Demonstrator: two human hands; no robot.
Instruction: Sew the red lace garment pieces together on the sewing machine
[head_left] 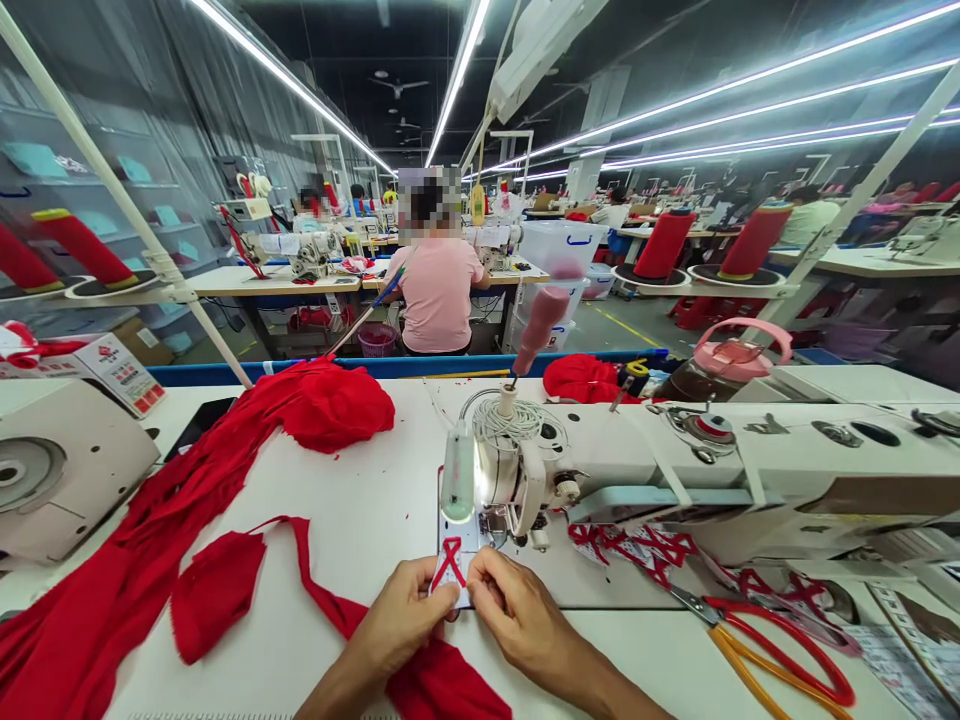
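A small white patterned fabric piece with a red ribbon loop crossed on it lies just in front of the sewing machine's needle area. My left hand pinches its left edge, thumb on top. At its right edge, my right hand is closed with the fingertips on the piece. The needle area is partly hidden behind the machine head and its lit lamp. Red cloth runs beneath my left wrist, joined to a strip on the table.
A long heap of red fabric covers the table's left side. Scissors with red and orange handles lie at right, near several similar ribboned pieces. Behind stand red thread cones and a pink-lidded jug. A person in pink sits ahead.
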